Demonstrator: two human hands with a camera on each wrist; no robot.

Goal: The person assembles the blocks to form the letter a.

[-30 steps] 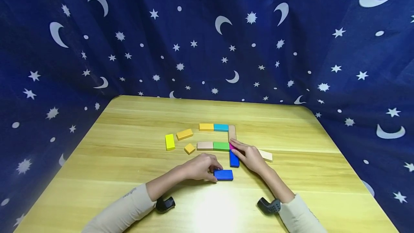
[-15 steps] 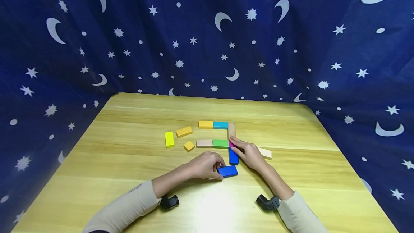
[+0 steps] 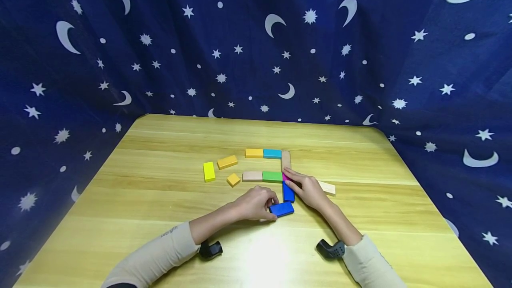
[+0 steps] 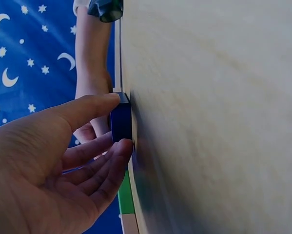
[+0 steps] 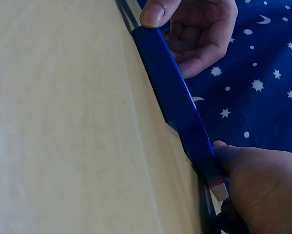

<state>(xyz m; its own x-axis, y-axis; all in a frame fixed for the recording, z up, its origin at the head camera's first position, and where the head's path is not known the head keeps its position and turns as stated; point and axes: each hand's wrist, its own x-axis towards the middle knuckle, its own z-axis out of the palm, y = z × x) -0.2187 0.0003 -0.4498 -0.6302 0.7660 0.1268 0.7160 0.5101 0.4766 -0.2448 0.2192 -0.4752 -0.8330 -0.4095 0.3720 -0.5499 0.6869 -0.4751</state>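
My left hand (image 3: pixel 256 203) pinches a blue block (image 3: pixel 282 209) by its left end, thumb on the near side and fingertips on the far side. The block lies slightly turned, its far edge close to the near end of a second blue block (image 3: pixel 288 191); whether they touch I cannot tell. My right hand (image 3: pixel 310 190) rests on the row with fingers fairly straight, touching around the magenta block (image 3: pixel 285 176) and that second blue block. Beyond the magenta block stands a pale wooden block (image 3: pixel 286 160). The right wrist view shows my left thumb (image 5: pixel 154 14) at the held block's end.
Left of the row lie green (image 3: pixel 272 177), beige (image 3: pixel 252 176), light blue (image 3: pixel 272 154) and orange (image 3: pixel 254 153) blocks. Loose yellow (image 3: pixel 209 171), orange (image 3: pixel 227 162) and small orange (image 3: pixel 234 180) blocks sit farther left. A cream block (image 3: pixel 328 188) is partly behind my right hand.
My left hand has moved the blue block right and away from me, towards the upright blue block, and it has turned slightly. My right hand stays in place.
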